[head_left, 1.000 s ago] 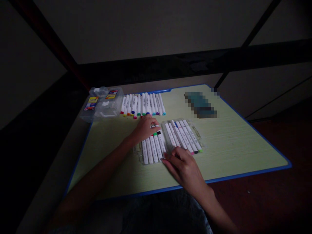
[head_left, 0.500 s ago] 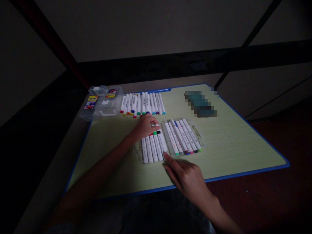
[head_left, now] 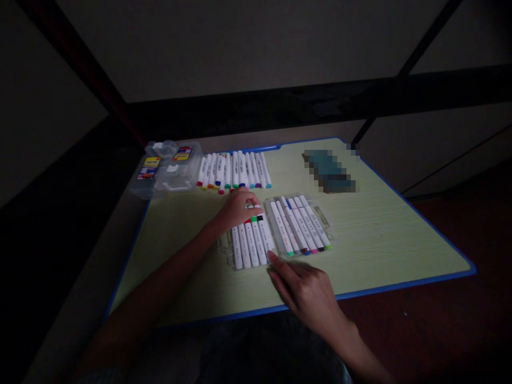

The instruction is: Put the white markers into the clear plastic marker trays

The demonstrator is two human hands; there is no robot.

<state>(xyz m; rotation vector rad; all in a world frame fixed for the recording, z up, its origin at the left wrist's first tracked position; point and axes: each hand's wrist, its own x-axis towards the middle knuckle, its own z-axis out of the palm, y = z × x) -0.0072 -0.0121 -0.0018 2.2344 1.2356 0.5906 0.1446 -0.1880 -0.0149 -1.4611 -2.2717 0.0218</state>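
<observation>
My left hand (head_left: 239, 207) curls over the top ends of white markers (head_left: 250, 245) lying side by side in one half of an opened clear plastic case (head_left: 225, 249). Its thumb and forefinger close at the top of the black-banded marker (head_left: 265, 234). My right hand (head_left: 306, 285) stretches its forefinger to the lower end of that marker, touching it, with the thumb apart below. The other half of the case (head_left: 323, 212) holds several white markers (head_left: 300, 226) with coloured ends. The left fingers hide some marker tops.
Behind my left hand lies a row of white markers (head_left: 235, 169) with coloured caps. Clear plastic cases (head_left: 172, 170) with bright labels stand at the back left. A blurred-out greenish object (head_left: 328, 169) lies at the back right. The pale table (head_left: 380, 240) has a blue edge.
The black-banded marker and its neighbours have barely shifted. My right forefinger stays at the marker's lower end, and my left hand keeps its place at the tops.
</observation>
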